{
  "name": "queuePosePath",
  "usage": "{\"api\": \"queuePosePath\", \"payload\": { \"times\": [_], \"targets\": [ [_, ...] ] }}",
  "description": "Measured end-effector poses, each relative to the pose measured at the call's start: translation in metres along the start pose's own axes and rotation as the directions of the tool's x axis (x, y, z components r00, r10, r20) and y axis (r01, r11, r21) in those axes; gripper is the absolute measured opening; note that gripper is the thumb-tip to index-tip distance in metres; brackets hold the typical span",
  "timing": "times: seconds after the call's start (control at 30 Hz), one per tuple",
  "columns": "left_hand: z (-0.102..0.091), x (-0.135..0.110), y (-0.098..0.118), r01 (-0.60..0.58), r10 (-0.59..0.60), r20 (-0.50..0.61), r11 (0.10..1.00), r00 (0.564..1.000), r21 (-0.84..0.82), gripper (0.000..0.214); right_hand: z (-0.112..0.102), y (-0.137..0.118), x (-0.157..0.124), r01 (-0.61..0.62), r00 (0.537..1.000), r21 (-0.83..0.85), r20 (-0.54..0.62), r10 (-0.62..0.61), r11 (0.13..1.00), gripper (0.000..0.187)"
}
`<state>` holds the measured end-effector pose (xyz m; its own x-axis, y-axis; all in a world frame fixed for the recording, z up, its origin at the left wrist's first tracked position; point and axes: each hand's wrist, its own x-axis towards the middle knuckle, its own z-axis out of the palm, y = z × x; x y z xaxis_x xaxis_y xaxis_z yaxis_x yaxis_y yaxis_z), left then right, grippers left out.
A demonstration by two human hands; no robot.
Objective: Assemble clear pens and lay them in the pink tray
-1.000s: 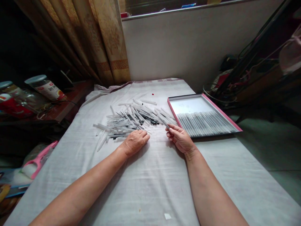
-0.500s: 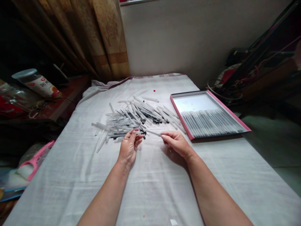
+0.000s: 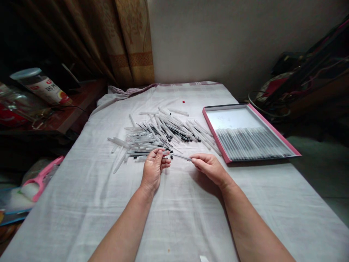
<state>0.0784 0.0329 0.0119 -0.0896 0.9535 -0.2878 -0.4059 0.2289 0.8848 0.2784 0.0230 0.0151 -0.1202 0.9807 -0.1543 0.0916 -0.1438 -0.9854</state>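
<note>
My left hand [image 3: 155, 167] is closed, pinching a pale, see-through pen barrel [image 3: 166, 153] mostly hidden by the fingers. My right hand [image 3: 208, 167] pinches the end of a thin grey pen refill [image 3: 180, 157]. The refill stretches between both hands, its far end at my left fingertips; whether it sits inside the barrel I cannot tell. Just beyond the hands spreads a loose pile of clear barrels [image 3: 141, 138], dark refills and small black caps [image 3: 187, 138]. One black piece [image 3: 171, 157] lies beside my left fingertips.
A shallow pink-edged box [image 3: 222, 143] at the right holds a row of pens [image 3: 251, 143]. A small red piece [image 3: 183, 102] lies at the back of the white cloth [image 3: 109, 211]. At left are pink-handled scissors [image 3: 40, 182] and a lidded jar [image 3: 40, 87].
The refill's free end has come to my left fingertips, and the hands now line up along it. The whole view has shifted slightly.
</note>
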Motion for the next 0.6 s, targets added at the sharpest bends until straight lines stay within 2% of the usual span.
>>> {"api": "queuePosePath", "payload": {
  "times": [0.2,0.43,0.6],
  "targets": [
    [0.0013,-0.0021,-0.0012,-0.027,0.027,0.002,0.999,1.000,0.026,0.049,0.0012,-0.0024,0.0003,0.029,1.000,-0.076,0.002,-0.029,0.997,0.026],
    [0.0006,-0.0015,-0.0018,-0.058,0.057,0.012,0.989,0.998,0.135,0.050,-0.0013,-0.0025,-0.0030,0.077,0.997,-0.137,-0.002,-0.078,0.988,0.023],
    [0.0004,-0.0035,0.0009,0.000,-0.019,0.078,0.973,0.997,0.229,0.051,-0.0034,-0.0016,-0.0051,0.099,0.995,-0.182,0.036,-0.094,0.978,0.024]
  ]
}}
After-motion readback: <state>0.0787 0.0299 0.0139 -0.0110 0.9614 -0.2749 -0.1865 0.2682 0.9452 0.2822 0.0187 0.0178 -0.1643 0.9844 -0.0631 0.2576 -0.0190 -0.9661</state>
